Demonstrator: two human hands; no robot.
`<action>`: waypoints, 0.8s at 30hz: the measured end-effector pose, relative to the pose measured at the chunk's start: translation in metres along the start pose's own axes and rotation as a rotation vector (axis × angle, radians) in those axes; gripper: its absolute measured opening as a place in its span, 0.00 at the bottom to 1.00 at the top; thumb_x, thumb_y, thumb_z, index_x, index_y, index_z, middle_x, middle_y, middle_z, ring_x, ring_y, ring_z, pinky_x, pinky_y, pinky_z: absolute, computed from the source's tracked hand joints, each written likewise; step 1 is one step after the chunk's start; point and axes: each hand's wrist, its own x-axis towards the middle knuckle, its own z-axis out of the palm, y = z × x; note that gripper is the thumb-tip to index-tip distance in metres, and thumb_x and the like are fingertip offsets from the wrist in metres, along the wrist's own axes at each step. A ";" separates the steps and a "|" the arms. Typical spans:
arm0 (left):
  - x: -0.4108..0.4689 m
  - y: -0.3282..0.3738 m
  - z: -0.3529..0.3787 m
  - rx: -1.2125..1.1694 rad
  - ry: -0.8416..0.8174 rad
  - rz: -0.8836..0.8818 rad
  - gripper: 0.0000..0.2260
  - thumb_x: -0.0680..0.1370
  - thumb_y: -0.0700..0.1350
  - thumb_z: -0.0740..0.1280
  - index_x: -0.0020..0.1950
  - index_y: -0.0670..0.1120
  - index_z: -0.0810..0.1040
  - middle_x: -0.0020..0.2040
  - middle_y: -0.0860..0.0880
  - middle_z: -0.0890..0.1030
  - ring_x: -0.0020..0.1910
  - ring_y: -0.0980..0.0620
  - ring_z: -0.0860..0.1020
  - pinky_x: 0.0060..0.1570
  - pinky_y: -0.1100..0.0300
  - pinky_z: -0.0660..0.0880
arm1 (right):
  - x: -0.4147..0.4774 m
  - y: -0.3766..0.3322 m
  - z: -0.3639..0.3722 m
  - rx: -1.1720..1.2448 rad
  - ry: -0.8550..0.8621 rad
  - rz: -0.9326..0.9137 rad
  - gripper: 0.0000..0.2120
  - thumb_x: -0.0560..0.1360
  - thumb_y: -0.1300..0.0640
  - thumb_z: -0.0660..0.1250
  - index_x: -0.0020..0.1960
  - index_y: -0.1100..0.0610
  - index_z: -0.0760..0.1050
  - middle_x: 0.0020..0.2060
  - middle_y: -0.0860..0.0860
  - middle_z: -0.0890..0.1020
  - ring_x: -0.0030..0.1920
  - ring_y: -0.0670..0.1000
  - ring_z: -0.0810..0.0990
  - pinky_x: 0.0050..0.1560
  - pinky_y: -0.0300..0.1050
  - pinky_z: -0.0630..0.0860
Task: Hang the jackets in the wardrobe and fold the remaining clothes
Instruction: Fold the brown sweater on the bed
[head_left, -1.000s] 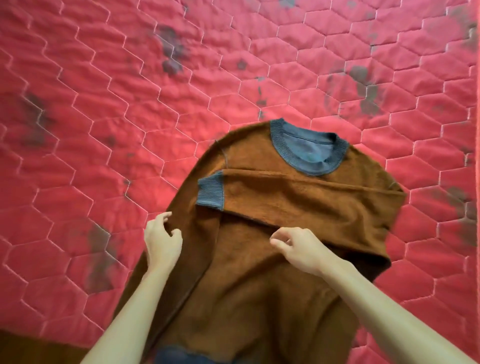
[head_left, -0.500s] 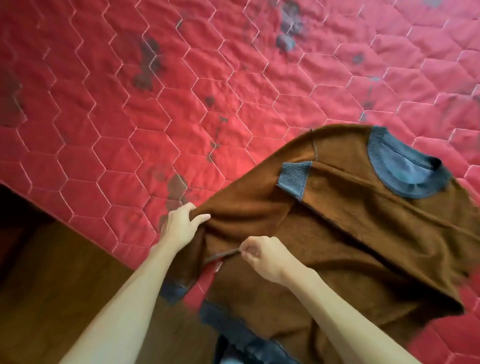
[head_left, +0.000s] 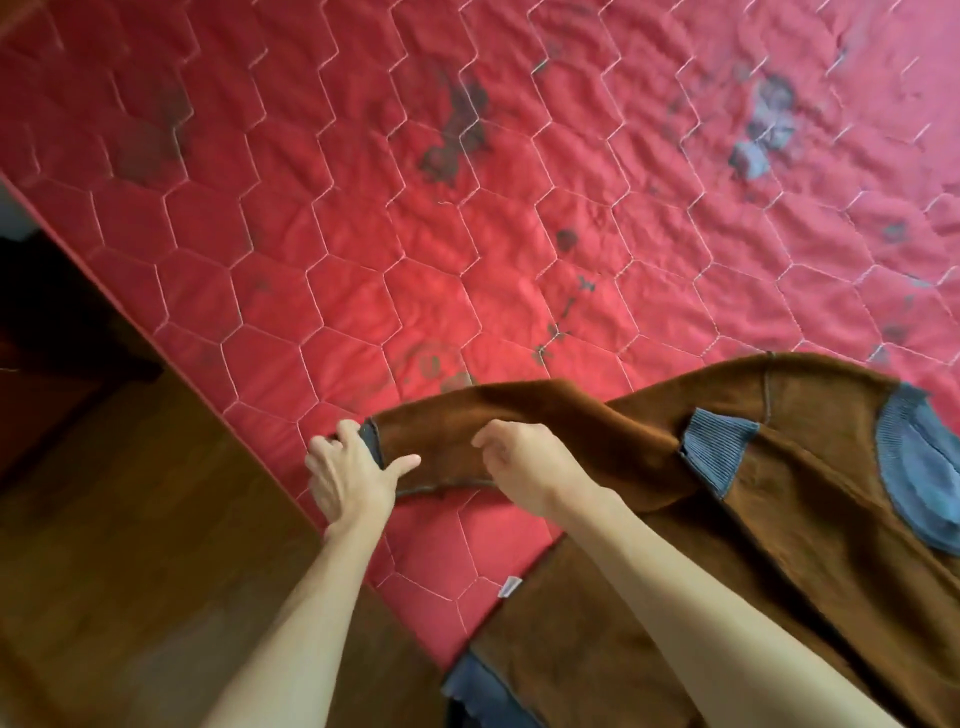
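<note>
Sweater-folding on the quilted bed, one sleeve in hand.

Red quilt (head_left: 467, 249) carried the brown sweater (head_left: 779, 545) at its near right edge; its free sleeve (head_left: 519, 431) stretched left. Left hand (head_left: 353, 467) pinched the cuff, right hand (head_left: 524, 467) curled closed on the sleeve's middle. Next, I judged: lay the sleeve across the body.

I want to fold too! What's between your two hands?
In the head view, a stretch of brown sleeve spans from the left hand, at the blue cuff, to the right hand.
</note>
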 end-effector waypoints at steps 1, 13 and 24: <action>0.001 -0.003 0.003 -0.006 0.002 -0.029 0.32 0.63 0.66 0.77 0.56 0.47 0.73 0.56 0.40 0.72 0.56 0.39 0.72 0.51 0.46 0.74 | 0.008 -0.007 0.001 -0.004 -0.002 0.000 0.16 0.78 0.60 0.57 0.60 0.52 0.79 0.54 0.52 0.84 0.55 0.55 0.81 0.56 0.48 0.77; 0.065 0.011 -0.125 -0.670 -0.241 0.115 0.13 0.68 0.45 0.80 0.42 0.42 0.79 0.37 0.46 0.79 0.37 0.49 0.76 0.37 0.58 0.70 | 0.007 -0.027 -0.021 -0.013 -0.048 -0.039 0.15 0.76 0.60 0.59 0.61 0.55 0.76 0.54 0.55 0.83 0.55 0.60 0.80 0.55 0.53 0.77; -0.069 0.175 -0.221 -1.114 -0.508 0.672 0.07 0.76 0.35 0.68 0.50 0.45 0.78 0.41 0.49 0.79 0.39 0.54 0.78 0.39 0.66 0.76 | -0.082 -0.062 -0.100 0.274 0.541 -0.258 0.44 0.69 0.42 0.76 0.76 0.50 0.55 0.60 0.48 0.75 0.58 0.51 0.77 0.56 0.50 0.77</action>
